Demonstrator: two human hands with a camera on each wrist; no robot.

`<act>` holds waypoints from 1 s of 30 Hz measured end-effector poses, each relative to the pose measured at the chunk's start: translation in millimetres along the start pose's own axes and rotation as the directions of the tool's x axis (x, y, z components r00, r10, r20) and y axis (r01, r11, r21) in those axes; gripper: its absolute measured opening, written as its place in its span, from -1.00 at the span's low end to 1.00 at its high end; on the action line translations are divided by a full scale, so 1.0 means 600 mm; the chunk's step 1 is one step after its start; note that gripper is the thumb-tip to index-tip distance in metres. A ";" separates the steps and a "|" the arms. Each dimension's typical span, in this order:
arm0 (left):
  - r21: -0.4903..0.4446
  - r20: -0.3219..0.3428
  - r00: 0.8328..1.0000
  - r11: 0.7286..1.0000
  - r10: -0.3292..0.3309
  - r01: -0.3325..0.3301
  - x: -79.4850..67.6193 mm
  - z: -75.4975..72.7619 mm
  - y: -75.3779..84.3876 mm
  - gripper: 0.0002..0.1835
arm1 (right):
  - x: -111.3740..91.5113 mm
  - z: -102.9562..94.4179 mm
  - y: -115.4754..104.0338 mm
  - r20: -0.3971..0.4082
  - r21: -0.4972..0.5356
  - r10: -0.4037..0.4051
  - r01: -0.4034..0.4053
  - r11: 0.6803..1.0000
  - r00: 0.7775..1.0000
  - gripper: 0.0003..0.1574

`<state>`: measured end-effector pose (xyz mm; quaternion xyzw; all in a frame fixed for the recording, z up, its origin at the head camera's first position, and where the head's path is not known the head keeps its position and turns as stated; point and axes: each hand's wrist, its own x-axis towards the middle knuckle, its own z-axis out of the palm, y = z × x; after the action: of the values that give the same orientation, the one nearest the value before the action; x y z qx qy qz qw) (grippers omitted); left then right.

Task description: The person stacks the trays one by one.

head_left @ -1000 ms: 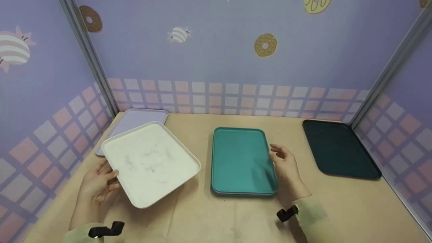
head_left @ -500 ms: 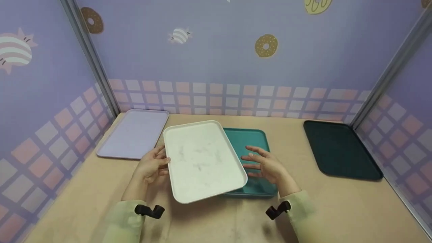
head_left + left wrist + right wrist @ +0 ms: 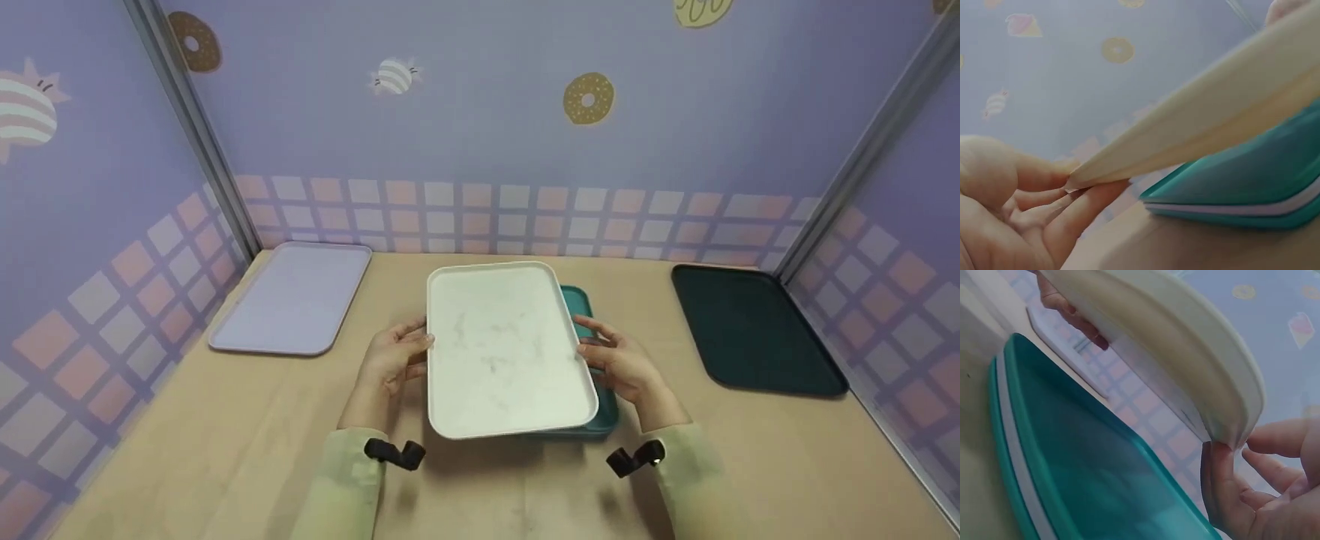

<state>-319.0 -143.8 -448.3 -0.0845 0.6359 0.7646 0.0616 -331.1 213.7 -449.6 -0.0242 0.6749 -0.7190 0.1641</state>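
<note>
A white tray (image 3: 506, 349) with faint grey marks hangs tilted in the head view, held between both hands. My left hand (image 3: 394, 356) pinches its left rim, thumb on top and fingers beneath. At the opposite rim my right hand (image 3: 622, 364) pinches the tray in the same way. Under it, partly covered, lies a stack whose top is a teal tray (image 3: 606, 416). From the side, the right wrist view shows a pale tray layer (image 3: 1019, 455) sandwiched between two teal ones. A gap separates the white tray from this stack.
A lilac tray (image 3: 292, 300) lies at the back left of the table (image 3: 225, 435). Over at the right, a dark green tray (image 3: 757, 330) lies near the side wall. Patterned walls (image 3: 480, 135) with metal corner posts enclose the back and sides.
The left hand has carried the white tray rightward from beside the lilac tray to over the teal stack. The right hand has moved in and taken hold of its right rim.
</note>
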 end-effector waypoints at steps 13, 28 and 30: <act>0.098 -0.077 0.993 0.992 0.090 -0.083 0.020 0.082 -0.033 -0.58 | -0.002 -0.066 0.011 -0.057 0.025 0.006 -0.005 1.000 0.998 -0.13; 0.223 -0.098 0.983 0.966 0.156 -0.132 0.034 0.100 -0.078 -0.62 | 0.011 -0.065 0.030 -0.207 -0.190 0.035 -0.075 0.979 0.978 -0.28; 0.231 -0.096 0.980 0.962 0.173 -0.147 0.033 0.101 -0.078 -0.62 | 0.014 -0.065 0.034 -0.216 -0.214 0.036 -0.084 0.973 0.976 -0.30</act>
<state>-332.0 -75.8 -487.0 -0.0694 0.7250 0.6847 -0.0285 -344.7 248.2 -474.6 0.0545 0.7650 -0.6323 0.1097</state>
